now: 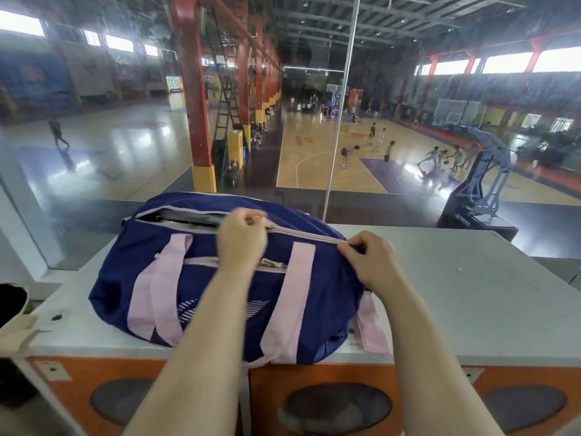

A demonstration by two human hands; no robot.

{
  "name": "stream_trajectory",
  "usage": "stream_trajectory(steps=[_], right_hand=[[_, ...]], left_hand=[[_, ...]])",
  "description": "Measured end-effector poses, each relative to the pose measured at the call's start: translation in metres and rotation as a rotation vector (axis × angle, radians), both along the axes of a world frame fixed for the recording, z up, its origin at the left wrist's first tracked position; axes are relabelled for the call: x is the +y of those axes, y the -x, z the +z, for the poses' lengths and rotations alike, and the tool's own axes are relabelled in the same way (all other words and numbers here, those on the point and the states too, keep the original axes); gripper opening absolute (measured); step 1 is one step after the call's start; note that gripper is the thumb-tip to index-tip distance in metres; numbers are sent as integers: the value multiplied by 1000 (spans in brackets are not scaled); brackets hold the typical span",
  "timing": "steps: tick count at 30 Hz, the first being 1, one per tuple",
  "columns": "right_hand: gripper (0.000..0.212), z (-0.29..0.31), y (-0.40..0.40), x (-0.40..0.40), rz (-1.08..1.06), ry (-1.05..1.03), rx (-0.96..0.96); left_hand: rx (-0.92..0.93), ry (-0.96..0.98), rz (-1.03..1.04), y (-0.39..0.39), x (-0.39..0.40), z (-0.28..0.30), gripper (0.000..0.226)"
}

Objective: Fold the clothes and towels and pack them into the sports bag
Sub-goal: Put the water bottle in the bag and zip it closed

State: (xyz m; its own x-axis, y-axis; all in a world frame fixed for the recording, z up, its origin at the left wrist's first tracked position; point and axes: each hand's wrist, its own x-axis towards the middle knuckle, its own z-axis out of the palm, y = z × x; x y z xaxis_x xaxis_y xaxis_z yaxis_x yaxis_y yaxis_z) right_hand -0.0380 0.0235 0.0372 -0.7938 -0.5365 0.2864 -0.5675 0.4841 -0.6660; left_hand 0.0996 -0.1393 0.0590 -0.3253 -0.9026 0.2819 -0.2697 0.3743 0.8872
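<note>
A navy sports bag [125, 287] with pale pink straps lies on a grey tabletop [456, 294]. Its top zipper [308, 235] is closed on the right half and still gapes on the left, where grey and white fabric [185, 218] shows inside. My left hand [242, 243] pinches the zipper pull at the middle of the bag's top. My right hand [367, 259] grips the bag's right end at the end of the zipper. A smaller front pocket zipper [273, 263] runs below my left hand.
The table's front has orange panels with dark oval cut-outs [336, 407]. A glass wall [94, 152] stands just behind the table, with a metal pole [339, 121] in it. Beyond it lies a basketball hall with several players. A dark object [11, 302] sits at the left edge.
</note>
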Motion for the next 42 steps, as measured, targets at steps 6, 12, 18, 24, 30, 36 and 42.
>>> stream_trajectory(steps=[6,12,18,24,30,36,42], right_hand=[[17,12,-38,-23,-67,-282,281],[37,24,-108,-97,265,-194,489],[29,17,-120,-144,333,-312,606],[15,18,-116,-146,322,-285,657],[13,19,-104,-139,313,-275,591],[16,18,-110,-141,304,-300,623],[19,14,-108,-132,314,-337,615]], left_hand=[[-42,128,184,-83,-56,-26,15],[25,187,123,-79,-58,-13,14],[45,136,73,-84,-67,-24,6],[40,56,39,-89,-86,-17,6],[133,-46,198,-142,-134,-4,8],[77,-50,258,-164,-149,-11,8],[0,36,217,-168,-145,-13,10]])
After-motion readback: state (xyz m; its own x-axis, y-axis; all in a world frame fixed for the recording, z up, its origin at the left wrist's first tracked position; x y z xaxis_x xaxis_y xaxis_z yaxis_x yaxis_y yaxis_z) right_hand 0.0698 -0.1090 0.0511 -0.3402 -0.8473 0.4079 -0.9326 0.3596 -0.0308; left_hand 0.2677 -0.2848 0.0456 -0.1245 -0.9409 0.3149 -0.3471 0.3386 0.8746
